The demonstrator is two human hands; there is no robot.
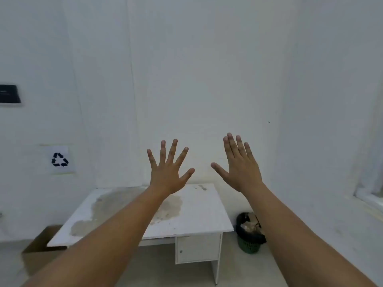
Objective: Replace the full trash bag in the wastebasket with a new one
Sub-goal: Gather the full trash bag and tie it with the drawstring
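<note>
Overhead, two spread hands: left hand [168, 172], right hand [241, 168]; one wastebasket [249, 244], one desk [196, 212].

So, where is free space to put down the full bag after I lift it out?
The whole stained top of the white desk is bare. Open floor lies to the right of the green wastebasket. It is tight on the basket's left, close to the desk's cabinet side, and a cardboard box takes the desk's left.

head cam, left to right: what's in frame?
Black wall panel → recycling sign → cardboard box → left hand → right hand → wastebasket with its full trash bag. The desk spans beneath both hands, so no clear slot.
</note>
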